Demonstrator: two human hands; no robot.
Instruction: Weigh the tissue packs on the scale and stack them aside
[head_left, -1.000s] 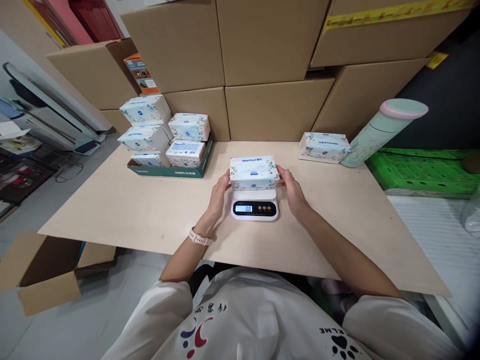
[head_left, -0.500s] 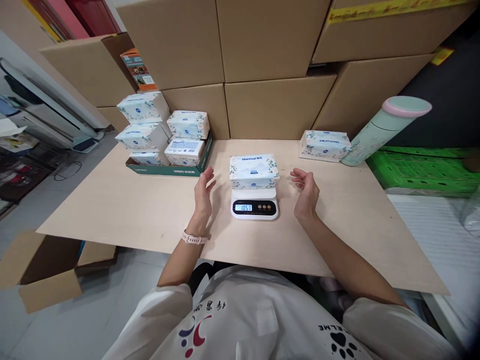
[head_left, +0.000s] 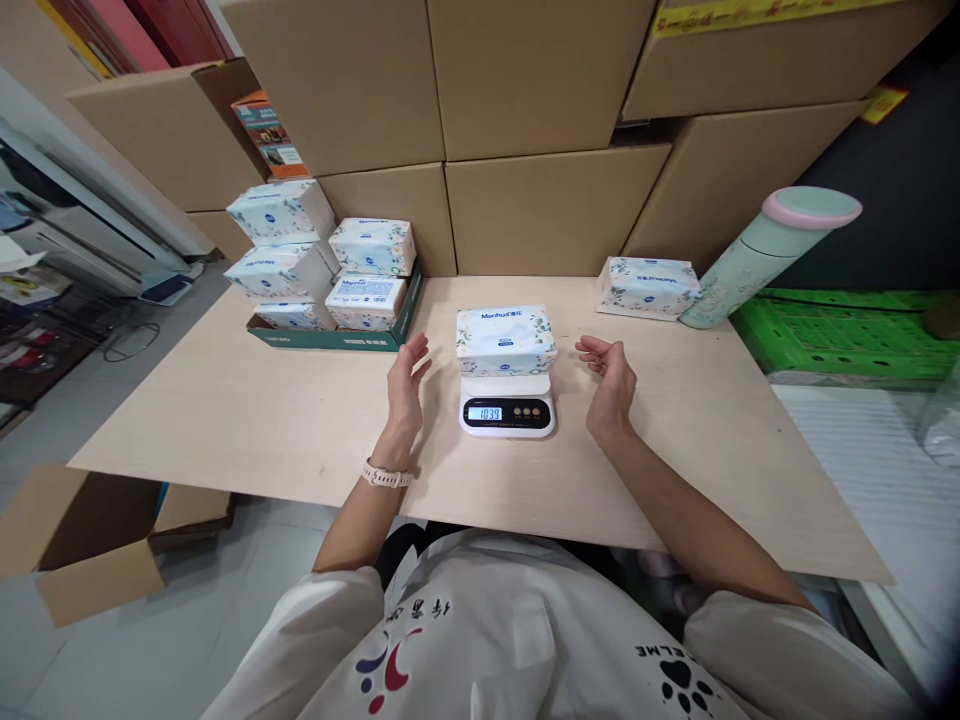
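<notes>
A white tissue pack with a leaf print (head_left: 506,340) rests on a small white digital scale (head_left: 507,411) at the middle of the light wooden table (head_left: 247,420). The scale's lit display shows a reading. My left hand (head_left: 406,382) hovers open just left of the pack, fingers spread, touching nothing. On the pack's other side my right hand (head_left: 609,380) is open too, palm turned inward, a short gap from the pack. A pale watch sits on my left wrist.
A green tray (head_left: 352,338) at the back left holds several stacked tissue packs (head_left: 300,255). Another pack (head_left: 649,289) lies at the back right beside a mint bottle with a pink lid (head_left: 765,250). Cardboard boxes (head_left: 547,130) wall the back. A green crate (head_left: 847,335) stands to the right, an open carton (head_left: 82,545) on the floor left.
A second ago both hands gripped the pack's ends on the scale. They let go and drew apart, and now hover open. The display went from zero to a weight reading.
</notes>
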